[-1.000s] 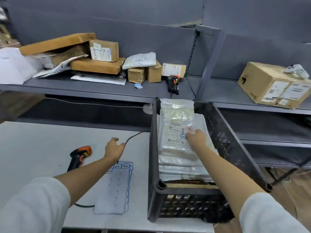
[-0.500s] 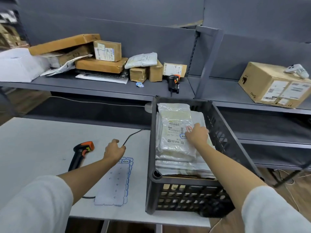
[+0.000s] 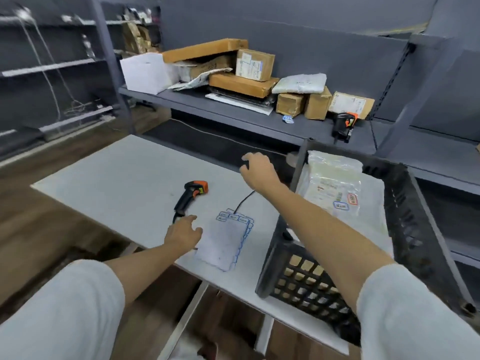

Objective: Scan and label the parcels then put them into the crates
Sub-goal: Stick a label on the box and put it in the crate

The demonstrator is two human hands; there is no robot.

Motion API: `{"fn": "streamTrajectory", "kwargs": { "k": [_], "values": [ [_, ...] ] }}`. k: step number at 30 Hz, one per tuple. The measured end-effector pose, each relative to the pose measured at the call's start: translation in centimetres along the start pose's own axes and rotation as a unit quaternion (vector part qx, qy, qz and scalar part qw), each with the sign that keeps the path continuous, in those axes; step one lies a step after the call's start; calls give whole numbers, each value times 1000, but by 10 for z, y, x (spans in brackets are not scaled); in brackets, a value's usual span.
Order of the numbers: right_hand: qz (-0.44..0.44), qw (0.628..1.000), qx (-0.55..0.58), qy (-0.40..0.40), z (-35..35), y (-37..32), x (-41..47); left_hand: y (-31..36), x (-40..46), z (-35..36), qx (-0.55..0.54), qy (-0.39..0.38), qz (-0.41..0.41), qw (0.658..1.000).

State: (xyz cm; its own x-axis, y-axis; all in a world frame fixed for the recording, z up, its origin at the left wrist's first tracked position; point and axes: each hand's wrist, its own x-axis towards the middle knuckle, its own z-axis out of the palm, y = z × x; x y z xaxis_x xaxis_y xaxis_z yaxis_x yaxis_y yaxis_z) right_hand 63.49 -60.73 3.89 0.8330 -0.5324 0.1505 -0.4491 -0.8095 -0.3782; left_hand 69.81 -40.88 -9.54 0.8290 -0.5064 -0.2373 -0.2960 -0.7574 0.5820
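White plastic-wrapped parcels (image 3: 335, 188), stickers on top, fill black crate (image 3: 415, 229).

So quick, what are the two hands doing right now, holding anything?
Left hand: open, holding nothing, beside the scanner handle.
Right hand: fingers loosely curled, holding nothing, above the table's far edge.
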Motion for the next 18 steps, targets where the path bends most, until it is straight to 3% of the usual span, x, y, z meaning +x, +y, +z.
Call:
{"fn": "streamTrajectory", "kwargs": {
  "k": [5,9,18],
  "values": [
    [-104,983,2,-150,91,-78,-35,-79,-47,-17,0,-1,-73,997],
    [-198,939,-43,-279,156,-133,-68,-124,-72,-48,33,46,-125,990],
    [-342,861,-102,-363,239,-262,-119,-244,-144,-99,-87,99,-306,943]
  ]
}}
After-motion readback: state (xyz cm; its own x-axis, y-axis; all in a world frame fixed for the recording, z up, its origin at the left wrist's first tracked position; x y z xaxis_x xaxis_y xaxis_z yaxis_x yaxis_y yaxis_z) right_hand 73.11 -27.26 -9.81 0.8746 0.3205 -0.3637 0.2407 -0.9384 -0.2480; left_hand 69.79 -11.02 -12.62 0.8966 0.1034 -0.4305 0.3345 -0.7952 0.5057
